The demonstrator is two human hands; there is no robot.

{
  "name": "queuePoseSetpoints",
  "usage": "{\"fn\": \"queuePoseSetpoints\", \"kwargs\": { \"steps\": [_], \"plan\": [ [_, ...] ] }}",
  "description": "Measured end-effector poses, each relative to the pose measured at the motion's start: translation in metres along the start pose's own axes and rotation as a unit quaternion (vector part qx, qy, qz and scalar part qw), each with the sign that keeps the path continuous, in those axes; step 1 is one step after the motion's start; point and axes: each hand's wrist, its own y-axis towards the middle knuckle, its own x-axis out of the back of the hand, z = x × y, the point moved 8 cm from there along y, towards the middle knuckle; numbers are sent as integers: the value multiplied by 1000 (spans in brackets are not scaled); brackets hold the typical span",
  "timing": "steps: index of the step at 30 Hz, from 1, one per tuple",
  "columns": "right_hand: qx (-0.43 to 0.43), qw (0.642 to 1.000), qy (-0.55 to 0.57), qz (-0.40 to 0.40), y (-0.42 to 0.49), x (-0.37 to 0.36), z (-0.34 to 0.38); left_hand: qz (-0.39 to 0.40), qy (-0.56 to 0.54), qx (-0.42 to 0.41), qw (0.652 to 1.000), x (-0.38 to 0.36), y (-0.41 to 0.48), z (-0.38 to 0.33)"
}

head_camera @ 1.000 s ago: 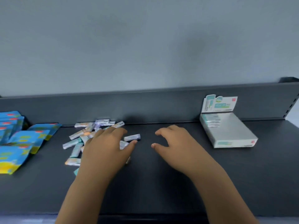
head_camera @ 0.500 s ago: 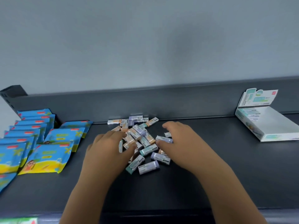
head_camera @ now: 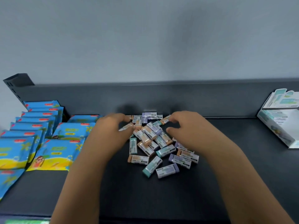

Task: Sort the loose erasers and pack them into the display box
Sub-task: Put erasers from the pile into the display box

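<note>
The erasers [head_camera: 152, 143] lie in a heap near the shelf's [head_camera: 129, 191] back edge, packets [head_camera: 48, 143] at its left, the display box [head_camera: 278, 126] at the right edge.

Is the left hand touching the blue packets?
Apart. The head view shows dark shelf between the left hand and the nearest of the blue packets.

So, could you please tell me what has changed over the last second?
Both hands moved onto the heap of small paper-sleeved erasers: left hand pinches one at its left edge, right hand reaches the far side. The white cardboard display box and blue packets stayed put.
</note>
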Motion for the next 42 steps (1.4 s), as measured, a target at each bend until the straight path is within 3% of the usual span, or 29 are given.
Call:
{"fn": "queuePoseSetpoints", "kwargs": {
  "steps": [9, 14, 27, 31, 35, 42],
  "plan": [
    [-110, 990, -79, 47, 16, -36, 8, 119, 16, -102, 987, -16, 3, 3],
    [-155, 983, -95, 27, 19, -46, 16, 163, 105, -136, 972, -23, -6, 7],
    [-229, 967, -106, -27, 2, -47, 15, 135, 192, -86, 968, -23, -16, 4],
    [-237, 967, -86, -39, -1, -48, 13, 152, 142, -45, 977, -28, -13, 7],
    [-216, 971, -55, -91, -5, -35, 13, 184, 19, -10, 983, -31, -9, 13],
    [-151, 974, 64, -156, -19, -3, 7, 152, -118, 12, 981, -21, -1, 17]
  ]
}}
